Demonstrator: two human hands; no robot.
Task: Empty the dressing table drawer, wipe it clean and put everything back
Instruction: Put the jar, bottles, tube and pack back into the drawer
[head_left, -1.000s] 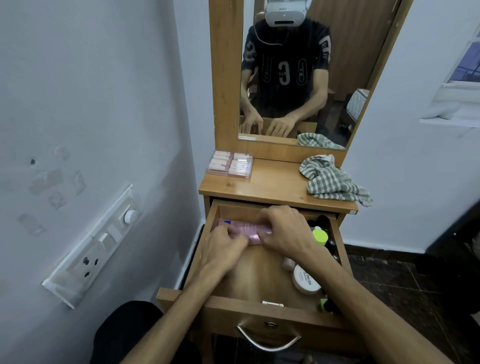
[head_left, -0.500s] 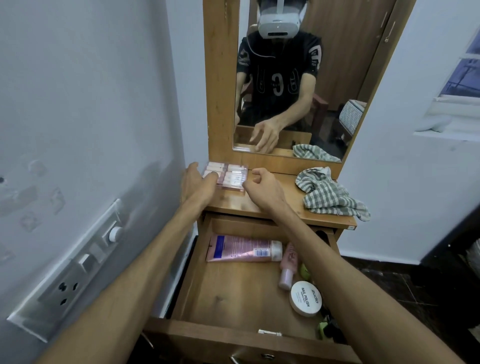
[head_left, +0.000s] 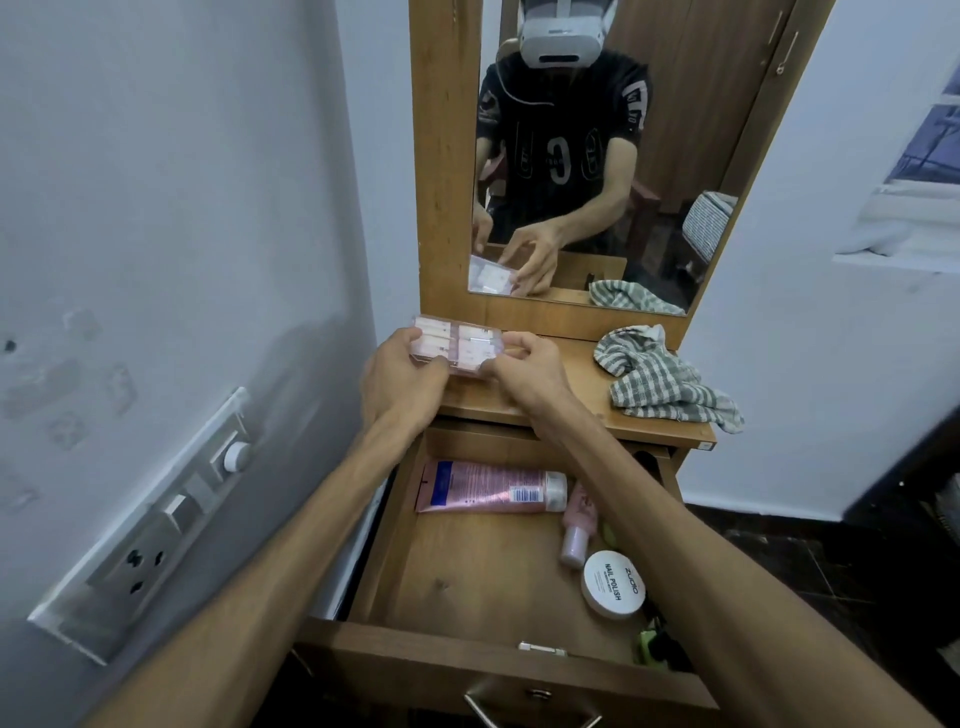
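White walls are closing in on a narrow wooden dressing table (head_left: 582, 410) with a tall mirror (head_left: 597, 171) above it, and the drawer (head_left: 467, 577) is standing pulled out below. Both hands are working at the tabletop's left end: the left hand (head_left: 400, 379) and right hand (head_left: 522, 366) are each curling fingers and thumb around an end of a clear plastic case (head_left: 457, 345) with pale pink pieces inside (false nails, probably; can't read the contents). The case is being held just above the tabletop, slightly tilted, in front of the mirror's frame. Judging by looks, it is light, stiff and flat, and smooth enough to be slippery; thin clear plastic could be cracking or popping open if squeezed in the middle, so gripping the short ends, as now, seems the safe hold. A checked cloth (head_left: 665, 379) is lying crumpled on the right side of the tabletop, apart from the hands. Inside the drawer a pink tube (head_left: 488, 488) is lying across the back, a small pink bottle (head_left: 579, 525) is lying near its cap end, and a round white nail polish tin (head_left: 613, 584) is sitting near the right wall. Dark and green bits are showing in the front right corner, too hidden to name. Likely step: returning items to the drawer, partway done.
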